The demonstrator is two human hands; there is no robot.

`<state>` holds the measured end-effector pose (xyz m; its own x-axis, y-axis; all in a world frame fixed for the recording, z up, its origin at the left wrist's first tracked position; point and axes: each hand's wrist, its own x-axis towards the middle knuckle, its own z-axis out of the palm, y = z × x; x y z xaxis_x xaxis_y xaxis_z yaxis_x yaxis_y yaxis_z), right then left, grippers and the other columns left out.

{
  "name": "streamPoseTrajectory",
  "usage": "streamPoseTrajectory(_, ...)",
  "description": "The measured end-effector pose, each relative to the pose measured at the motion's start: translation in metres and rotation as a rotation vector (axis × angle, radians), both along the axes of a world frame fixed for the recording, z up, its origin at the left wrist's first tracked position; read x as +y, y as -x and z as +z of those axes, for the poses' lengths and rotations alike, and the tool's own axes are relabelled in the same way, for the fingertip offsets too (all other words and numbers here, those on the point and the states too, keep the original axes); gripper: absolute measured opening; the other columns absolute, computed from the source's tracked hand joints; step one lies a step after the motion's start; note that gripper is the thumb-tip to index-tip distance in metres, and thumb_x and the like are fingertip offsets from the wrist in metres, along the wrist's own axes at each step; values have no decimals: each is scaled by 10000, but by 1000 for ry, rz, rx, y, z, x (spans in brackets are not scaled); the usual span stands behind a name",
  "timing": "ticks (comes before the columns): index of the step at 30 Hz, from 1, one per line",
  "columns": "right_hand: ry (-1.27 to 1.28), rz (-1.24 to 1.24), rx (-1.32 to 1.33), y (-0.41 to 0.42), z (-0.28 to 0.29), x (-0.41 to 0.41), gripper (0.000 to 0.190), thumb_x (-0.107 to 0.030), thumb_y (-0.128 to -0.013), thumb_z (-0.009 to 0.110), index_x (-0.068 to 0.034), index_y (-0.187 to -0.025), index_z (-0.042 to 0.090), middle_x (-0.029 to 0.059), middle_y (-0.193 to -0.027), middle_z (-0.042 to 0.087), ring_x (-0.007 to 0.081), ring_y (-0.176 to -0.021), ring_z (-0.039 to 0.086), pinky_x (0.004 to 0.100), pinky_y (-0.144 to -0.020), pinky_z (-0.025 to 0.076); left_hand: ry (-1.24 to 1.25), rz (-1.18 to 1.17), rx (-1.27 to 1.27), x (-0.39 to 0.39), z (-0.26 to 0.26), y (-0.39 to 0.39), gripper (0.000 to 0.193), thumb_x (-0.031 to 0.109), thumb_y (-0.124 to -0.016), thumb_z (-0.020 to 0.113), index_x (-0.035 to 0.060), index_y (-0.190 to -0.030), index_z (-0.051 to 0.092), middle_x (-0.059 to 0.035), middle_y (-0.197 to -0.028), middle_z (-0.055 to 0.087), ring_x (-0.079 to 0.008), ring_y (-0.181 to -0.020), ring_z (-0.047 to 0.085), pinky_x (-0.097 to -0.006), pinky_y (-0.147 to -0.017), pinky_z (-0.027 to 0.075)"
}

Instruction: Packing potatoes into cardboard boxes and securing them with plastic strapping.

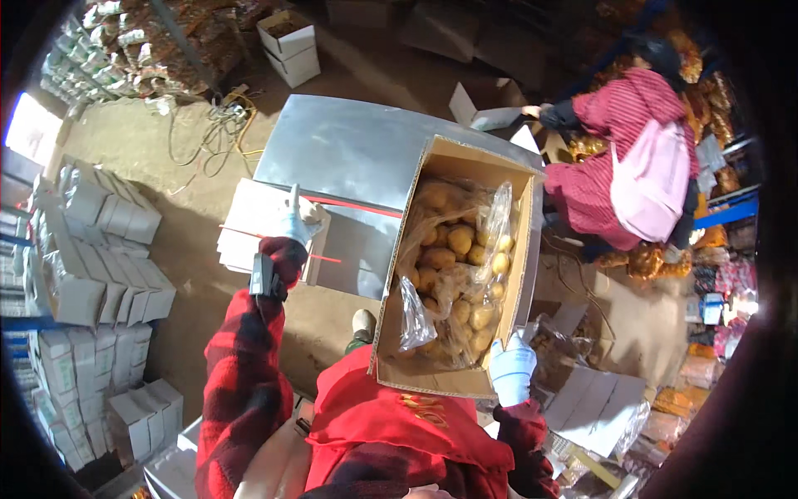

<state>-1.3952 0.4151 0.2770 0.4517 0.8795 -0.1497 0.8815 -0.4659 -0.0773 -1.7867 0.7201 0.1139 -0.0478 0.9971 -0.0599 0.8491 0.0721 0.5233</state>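
Note:
An open cardboard box [391, 349] stands before me at a slant, its near end against my red apron [355, 399]. Inside it are many potatoes [461, 240] in a clear plastic bag [414, 318], which lies open and crumpled. My right hand [512, 369], in a pale glove, grips the box's near right corner. My left hand [293, 221], also gloved, is over a white stack of what look like cartons [240, 215], one finger extended away from me. Its other fingers blend into the white, so their hold is unclear.
A metal-topped table [336, 140] lies beyond, with red strips along it. At right a person [642, 150] bends towards another open box [492, 106]. Stacked white cartons [112, 274] line the left. Cables [218, 131] coil on the floor; a flattened carton [595, 405] lies at right.

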Motion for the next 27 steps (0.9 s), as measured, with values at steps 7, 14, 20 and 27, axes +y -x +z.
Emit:
streamPoseTrajectory(7, -35, -52, 84, 11, -1, 12, 362, -264, -793, 603, 10, -1029, 599, 223, -795, 636, 379, -726, 620, 452, -671, 494, 48, -132, -100, 36, -93, 66, 985, 358, -501, 873, 175, -1358, 422, -190, -1198, 532, -356, -1123, 502, -448, -927, 436)
streamPoseTrajectory(14, -215, 38, -46, 39, 32, 30, 778, -234, -719, 698, -13, -1364, 324, 236, -1372, 380, 404, -1226, 405, 462, -1037, 331, 150, -214, -1160, 17, -24, 33, 439, 29, -797, 628, 78, -1228, 558, 10, -807, 556, -90, -711, 565, -249, -684, 486)
streamPoseTrajectory(20, -797, 493, 318, 152, 112, 151, 766, -140, -661, 755, 18, -1309, 378, 201, -1351, 405, 329, -1235, 413, 434, -1014, 345, 224, -617, -1589, -97, 259, -79, 332, 39, -798, 642, 35, -1124, 581, -70, -1098, 606, -172, -1051, 548, -330, -914, 436)
streamPoseTrajectory(27, -1190, -322, 277, 36, 155, 104, 111, -78, -872, 535, 13, -914, 585, 75, -814, 634, 139, -714, 563, 288, -670, 462, -505, -1310, 147, -99, 265, -121, 578, 381, -615, 736, 148, -1126, 595, -63, -1103, 550, -302, -1130, 461, -555, -1087, 175)
